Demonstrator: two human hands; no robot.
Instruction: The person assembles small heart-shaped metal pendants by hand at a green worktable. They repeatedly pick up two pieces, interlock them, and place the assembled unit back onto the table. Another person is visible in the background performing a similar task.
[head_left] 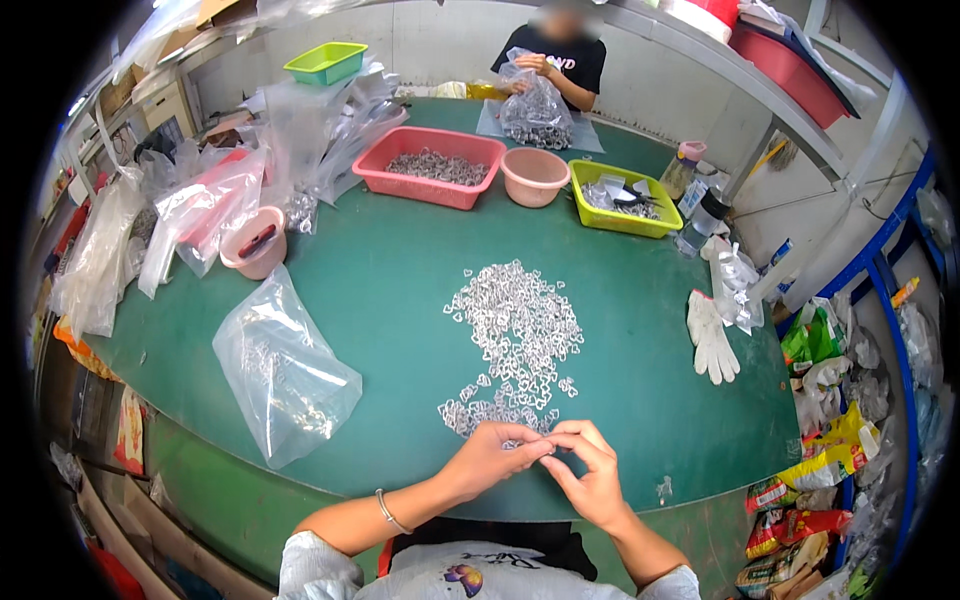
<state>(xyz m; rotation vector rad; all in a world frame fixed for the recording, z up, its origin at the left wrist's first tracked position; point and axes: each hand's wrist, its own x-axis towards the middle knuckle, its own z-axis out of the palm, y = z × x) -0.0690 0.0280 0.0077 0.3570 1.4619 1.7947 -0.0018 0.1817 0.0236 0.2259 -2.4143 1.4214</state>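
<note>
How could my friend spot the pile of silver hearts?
Find the big green table, then the left hand and right hand at its near edge. The pile of silver hearts lies just beyond them. Unlike the metal pieces in the pink tray, it spreads loose on the table.

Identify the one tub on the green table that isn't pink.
It's the yellow-green tub, rightmost in the row of three. The large rectangular tub, the middle round tub and the left round tub are all pink.
</note>
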